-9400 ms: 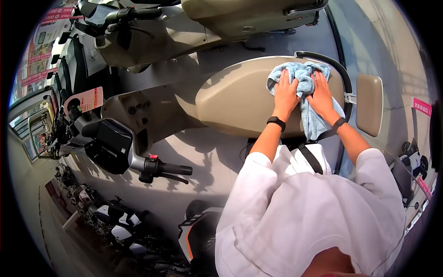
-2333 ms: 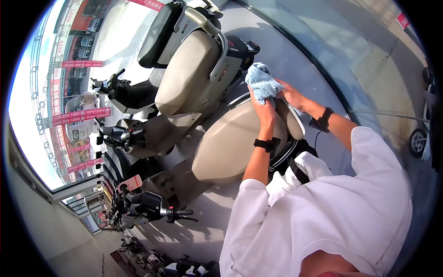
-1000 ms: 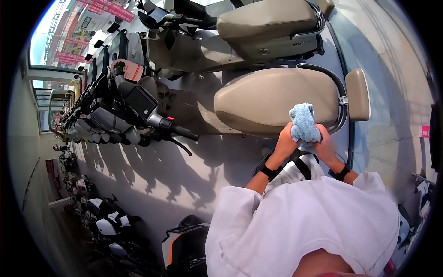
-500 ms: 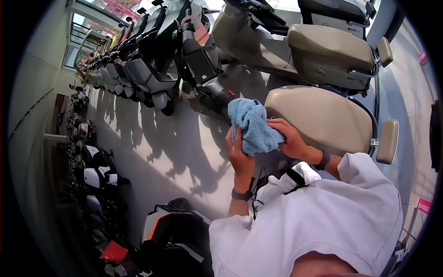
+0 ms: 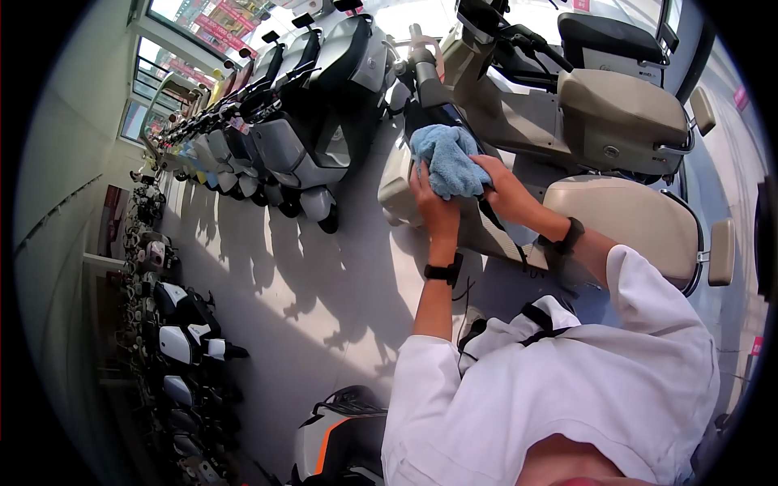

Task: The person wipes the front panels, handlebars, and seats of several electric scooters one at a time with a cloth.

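A bunched light-blue cloth (image 5: 450, 162) is held between both my hands, over the handlebar area of a beige scooter. My left hand (image 5: 435, 199) grips its lower left side, fingers pointing up. From the right, my right hand (image 5: 500, 188) closes on the cloth's edge. The cloth covers part of the dark display and the grip beneath, so whether it touches them I cannot tell. The scooter's beige seat (image 5: 620, 220) lies to the right of my right forearm. Its front panel (image 5: 399, 182) shows left of my left hand.
A second beige scooter (image 5: 620, 113) stands just beyond. Grey and black scooters (image 5: 301, 146) line up at the far left. More parked vehicles (image 5: 182, 332) run along the left wall. Near my body at the bottom is a grey scooter with an orange stripe (image 5: 326, 441).
My hands and the cloth have moved away from beside the seat and over the handlebar area. The handlebar is turned differently, and the view has shifted.
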### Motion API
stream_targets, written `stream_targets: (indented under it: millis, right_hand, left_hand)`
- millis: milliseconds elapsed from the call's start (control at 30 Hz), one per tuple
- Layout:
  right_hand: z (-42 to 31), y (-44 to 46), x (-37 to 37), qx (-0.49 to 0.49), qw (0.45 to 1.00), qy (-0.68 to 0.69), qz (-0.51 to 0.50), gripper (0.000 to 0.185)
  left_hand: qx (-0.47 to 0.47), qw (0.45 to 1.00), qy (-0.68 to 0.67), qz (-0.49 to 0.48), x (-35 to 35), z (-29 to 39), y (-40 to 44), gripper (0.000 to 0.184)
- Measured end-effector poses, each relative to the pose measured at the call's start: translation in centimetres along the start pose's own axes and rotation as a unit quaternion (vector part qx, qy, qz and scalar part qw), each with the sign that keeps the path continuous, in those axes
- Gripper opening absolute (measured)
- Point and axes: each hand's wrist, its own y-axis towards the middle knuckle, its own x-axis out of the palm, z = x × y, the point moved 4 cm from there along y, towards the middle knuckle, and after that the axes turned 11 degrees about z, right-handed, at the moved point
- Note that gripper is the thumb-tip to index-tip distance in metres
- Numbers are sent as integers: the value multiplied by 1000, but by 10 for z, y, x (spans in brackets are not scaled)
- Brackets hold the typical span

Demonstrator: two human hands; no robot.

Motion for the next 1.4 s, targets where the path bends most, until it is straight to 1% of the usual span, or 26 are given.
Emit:
stream_targets:
  millis: [67, 100, 133, 200, 267, 333, 433, 533, 567, 600, 667, 700, 733, 767, 800, 867, 933, 1000, 1033, 1067, 1133, 1200, 1233, 1267, 1333, 1400]
  right_hand:
    - [14, 3, 27, 22, 998, -65, 10, 66]
    - [24, 2, 39, 71, 993, -98, -9, 71]
    - [15, 6, 46, 71, 992, -103, 6, 71]
    - [4, 7, 52, 112, 993, -8, 36, 70]
    - [14, 8, 58, 137, 989, -31, 48, 69]
    - [11, 16, 61, 173, 983, -6, 54, 67]
    - [2, 18, 64, 201, 977, -48, 52, 64]
    - [-10, 9, 65, 234, 968, -79, 44, 69]
    - [-15, 3, 66, 224, 969, -89, 48, 72]
    - [-17, -3, 68, 216, 970, -99, 53, 75]
    - [-14, -19, 78, 259, 959, -99, 53, 79]
    - [-15, -24, 82, 253, 959, -112, 66, 80]
    - [-18, -27, 85, 244, 958, -130, 78, 80]
    - [-17, -31, 90, 280, 949, -108, 91, 81]
    - [-17, -33, 95, 290, 946, -113, 96, 81]
    - [-11, -36, 107, 290, 934, -147, 146, 82]
    - [0, -40, 122, 279, 923, -186, 189, 82]
    - [-1, -39, 136, 226, 893, -256, 294, 77]
    - [-4, -29, 138, 213, 868, -330, 303, 65]
    - [0, -21, 140, 221, 860, -334, 315, 65]
    - [2, -16, 143, 221, 806, -338, 433, 53]
    - [-2, -7, 151, 177, 745, -463, 445, 44]
    - [-12, 7, 159, 166, 717, -492, 466, 40]
    - [-12, 12, 168, 170, 705, -499, 474, 40]
    - [-8, 19, 185, 134, 707, -497, 484, 41]
    - [-7, 35, 204, 130, 694, -478, 522, 45]
  left_hand:
    - [-31, 996, -79, -30, 26, -40, 2, 58]
    - [-109, 975, -166, -100, 37, -54, 0, 74]
    - [-31, 985, -126, -111, 40, -53, 5, 76]
    - [-10, 983, -135, -125, 46, -56, 17, 78]
    - [1, 980, -148, -134, 51, -56, 34, 75]
    - [9, 978, -154, -141, 51, -53, 57, 72]
    - [112, 970, -132, -169, 49, -50, 84, 77]
    - [114, 959, -159, -206, 42, -61, 77, 75]
    - [81, 952, -191, -223, 39, -70, 68, 68]
    - [81, 950, -193, -231, 38, -77, 59, 68]
    - [98, 944, -199, -246, 27, -92, 37, 64]
    - [146, 934, -164, -282, 27, -105, 23, 61]
    - [142, 929, -170, -295, 23, -107, 20, 61]
    - [131, 925, -178, -308, 19, -107, 17, 61]
    - [121, 921, -186, -320, 18, -109, 17, 60]
    - [142, 910, -195, -337, 21, -123, 26, 58]
    - [196, 890, -222, -347, 27, -132, 45, 58]
    - [219, 882, -225, -350, 36, -145, 67, 53]
    - [247, 865, -252, -356, 39, -149, 78, 52]
    - [275, 846, -278, -362, 43, -154, 88, 52]
    - [297, 816, -300, -396, 41, -151, 112, 60]
    - [304, 769, -354, -437, 37, -149, 129, 68]
    - [300, 756, -377, -444, 34, -146, 137, 72]
    - [305, 745, -388, -449, 32, -149, 145, 72]
    - [287, 740, -394, -463, 33, -150, 158, 71]
    - [278, 756, -389, -446, 35, -162, 175, 72]
